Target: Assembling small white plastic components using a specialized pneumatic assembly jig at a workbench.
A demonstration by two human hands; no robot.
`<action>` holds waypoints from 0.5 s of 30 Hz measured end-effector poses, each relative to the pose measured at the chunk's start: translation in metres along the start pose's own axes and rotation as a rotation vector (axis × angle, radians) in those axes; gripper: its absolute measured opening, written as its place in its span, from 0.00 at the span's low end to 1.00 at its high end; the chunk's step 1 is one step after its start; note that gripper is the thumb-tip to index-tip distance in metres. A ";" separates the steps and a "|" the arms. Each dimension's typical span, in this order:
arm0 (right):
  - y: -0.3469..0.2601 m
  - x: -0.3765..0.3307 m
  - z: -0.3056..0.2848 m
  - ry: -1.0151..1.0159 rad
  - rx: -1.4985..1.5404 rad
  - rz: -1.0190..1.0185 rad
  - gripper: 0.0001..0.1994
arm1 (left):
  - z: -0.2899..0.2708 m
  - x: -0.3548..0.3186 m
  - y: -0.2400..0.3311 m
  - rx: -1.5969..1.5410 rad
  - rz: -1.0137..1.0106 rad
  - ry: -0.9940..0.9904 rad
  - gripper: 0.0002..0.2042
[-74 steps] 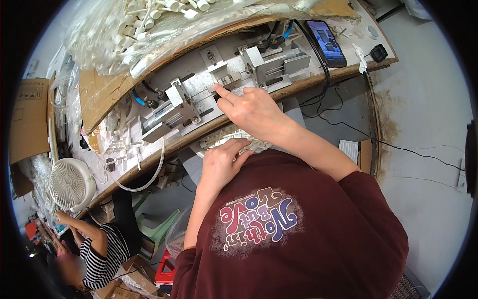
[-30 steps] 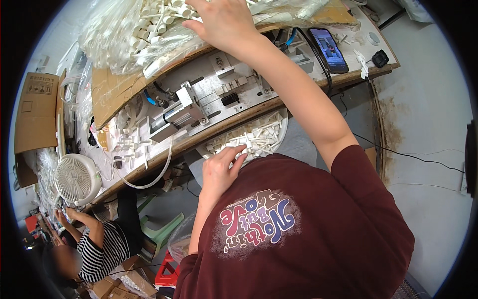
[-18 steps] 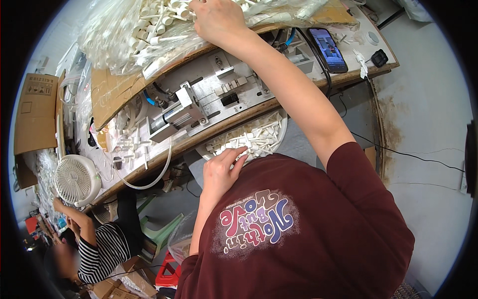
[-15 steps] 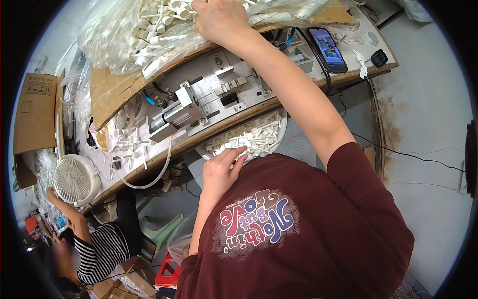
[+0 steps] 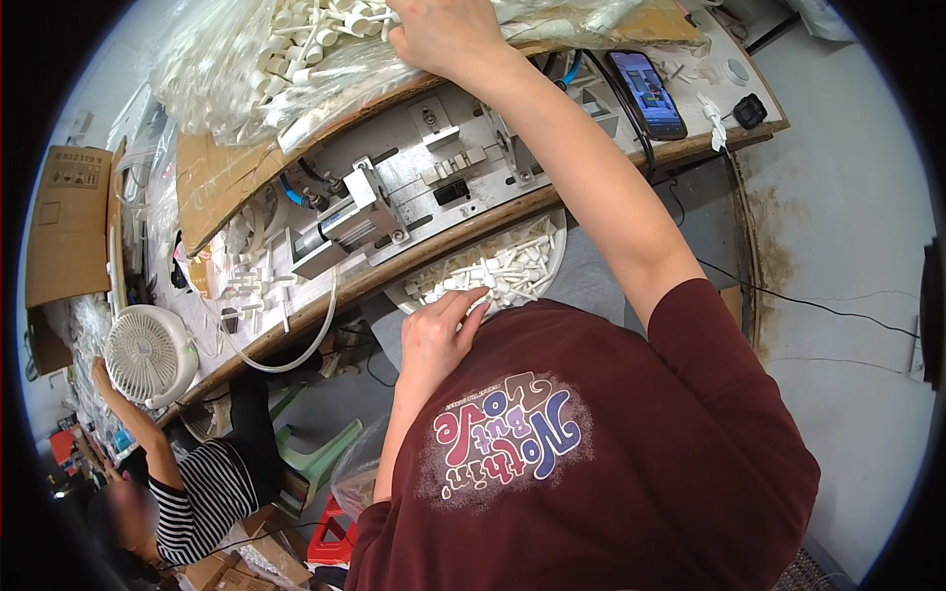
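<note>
The right hand, at the metal fixture 2.5 seconds ago, is now over the far side of the table, at the right end of the heap of white parts on clear plastic. Its fingertips run out of view, so its grip cannot be told. The slotted block it hid in part now shows fully. The left hand stays near the bowl of white pieces, thumb and fingertips close together; whether they pinch a piece is unclear.
</note>
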State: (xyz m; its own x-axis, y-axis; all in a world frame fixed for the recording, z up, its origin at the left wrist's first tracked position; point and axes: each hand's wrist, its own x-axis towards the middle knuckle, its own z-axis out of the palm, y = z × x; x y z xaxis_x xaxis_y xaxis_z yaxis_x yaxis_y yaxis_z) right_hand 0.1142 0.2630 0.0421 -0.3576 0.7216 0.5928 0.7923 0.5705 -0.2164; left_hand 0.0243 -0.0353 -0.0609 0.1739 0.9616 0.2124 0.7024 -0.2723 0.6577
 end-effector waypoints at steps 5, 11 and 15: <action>0.005 -0.006 -0.001 0.059 -0.007 -0.055 0.09 | -0.002 0.003 0.002 0.029 0.020 0.002 0.07; 0.002 -0.006 -0.005 0.023 0.018 -0.065 0.09 | -0.001 0.003 0.001 0.051 0.031 0.005 0.07; 0.007 -0.005 -0.002 -0.029 -0.040 -0.065 0.09 | -0.001 0.003 0.000 0.055 0.040 0.003 0.07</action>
State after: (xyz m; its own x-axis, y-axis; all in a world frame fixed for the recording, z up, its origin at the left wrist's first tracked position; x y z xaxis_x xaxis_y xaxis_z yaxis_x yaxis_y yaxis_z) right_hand 0.1222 0.2625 0.0393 -0.4229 0.6946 0.5819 0.7858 0.6009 -0.1462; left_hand 0.0240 -0.0320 -0.0593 0.2007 0.9497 0.2403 0.7319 -0.3084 0.6076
